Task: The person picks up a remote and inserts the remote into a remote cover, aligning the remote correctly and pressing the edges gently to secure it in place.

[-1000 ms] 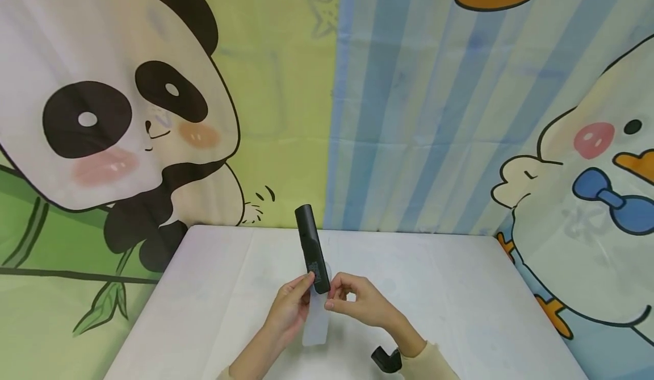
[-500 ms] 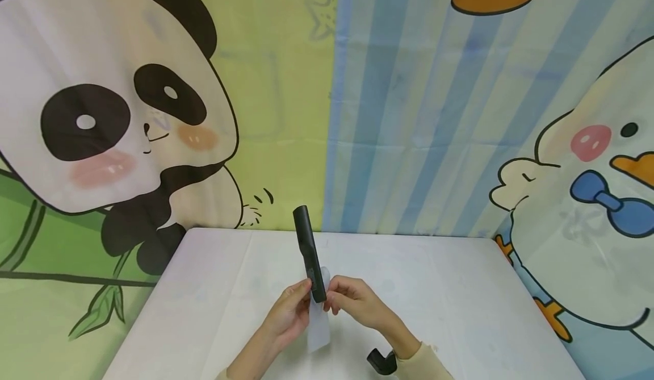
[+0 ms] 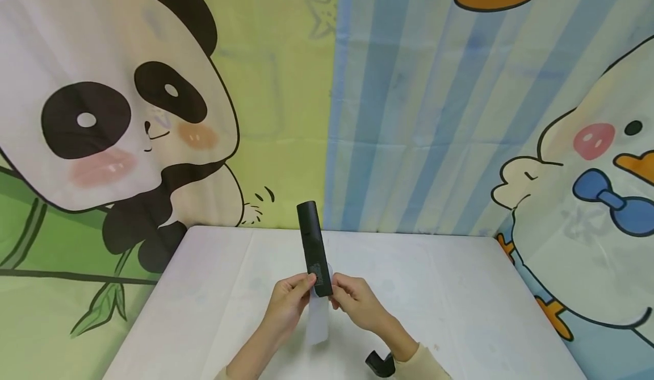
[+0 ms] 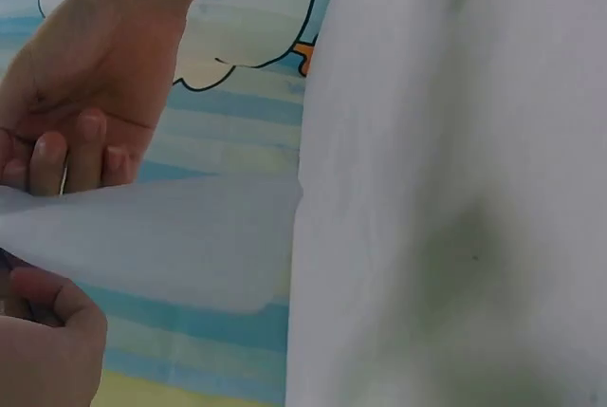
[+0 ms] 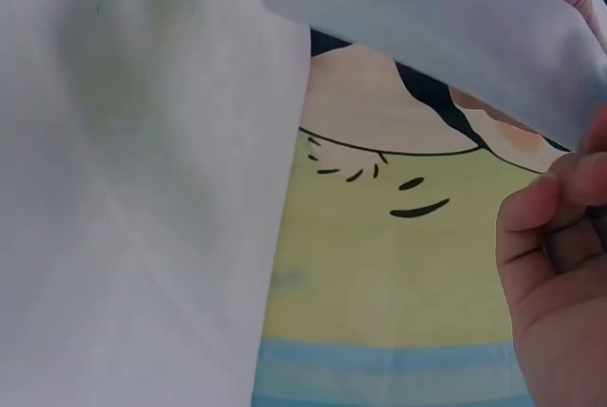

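In the head view my left hand (image 3: 288,303) grips the lower part of a long black bar-shaped device (image 3: 313,243), thumb on its front near a small printed label. The device stands nearly upright, leaning slightly left. A translucent white strip (image 3: 318,323) hangs below and behind it, perhaps a plastic sleeve. My right hand (image 3: 360,303) has curled fingertips at the device's lower right edge, pinching the strip there. The left wrist view shows the strip (image 4: 180,241) between both hands. In the right wrist view, fingertips of my right hand (image 5: 560,255) meet the strip's edge (image 5: 446,37).
A short, bent black piece (image 3: 380,364) lies on the white table (image 3: 434,289), beside my right wrist and partly hidden by the sleeve. Behind the table's back edge hangs a printed cloth (image 3: 409,113) with a panda and a duck.
The device turned to its narrow side half a second ago and now shows its labelled front again. The right fingers have closed in on its lower end. The strip's hanging end has shifted slightly.
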### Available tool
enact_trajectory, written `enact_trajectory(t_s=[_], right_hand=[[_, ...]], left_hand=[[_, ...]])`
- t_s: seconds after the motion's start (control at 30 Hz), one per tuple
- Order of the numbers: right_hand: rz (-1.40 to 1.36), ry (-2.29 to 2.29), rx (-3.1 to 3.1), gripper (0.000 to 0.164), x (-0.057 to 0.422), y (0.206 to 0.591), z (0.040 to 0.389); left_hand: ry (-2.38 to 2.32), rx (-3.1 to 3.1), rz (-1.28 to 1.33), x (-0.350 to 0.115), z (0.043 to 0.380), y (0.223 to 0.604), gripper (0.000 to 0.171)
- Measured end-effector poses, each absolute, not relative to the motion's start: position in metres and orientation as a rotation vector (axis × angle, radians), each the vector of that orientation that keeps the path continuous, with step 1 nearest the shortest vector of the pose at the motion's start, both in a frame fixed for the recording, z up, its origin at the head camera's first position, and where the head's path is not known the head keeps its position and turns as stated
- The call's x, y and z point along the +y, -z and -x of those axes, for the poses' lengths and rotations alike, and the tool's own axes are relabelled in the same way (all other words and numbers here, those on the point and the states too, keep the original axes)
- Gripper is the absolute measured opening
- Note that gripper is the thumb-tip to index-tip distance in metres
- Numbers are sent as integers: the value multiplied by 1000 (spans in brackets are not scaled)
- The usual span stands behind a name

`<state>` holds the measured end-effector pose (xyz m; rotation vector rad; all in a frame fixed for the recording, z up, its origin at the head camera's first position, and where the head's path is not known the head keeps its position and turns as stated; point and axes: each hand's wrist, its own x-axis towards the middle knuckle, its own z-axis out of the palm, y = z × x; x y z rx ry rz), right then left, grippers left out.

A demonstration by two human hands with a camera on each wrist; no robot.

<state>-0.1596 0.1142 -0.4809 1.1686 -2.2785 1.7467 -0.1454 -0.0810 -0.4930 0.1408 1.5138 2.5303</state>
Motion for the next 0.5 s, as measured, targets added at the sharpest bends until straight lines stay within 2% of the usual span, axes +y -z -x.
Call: enact_trajectory(t_s=[0.13,0.27,0.5], right_hand=[[-1161,-1844,-2248,30,117,480,162],[-1135,-1975,-2227,31,121,477,162],[-1052,-2114,-2215,27,121,475,159]], left_hand=[[-2481,1891,-110,-84,149,484,22],[-2326,2261,-239,-88,152,480,19],[-2132,2489,-454,-87,150,479,13]])
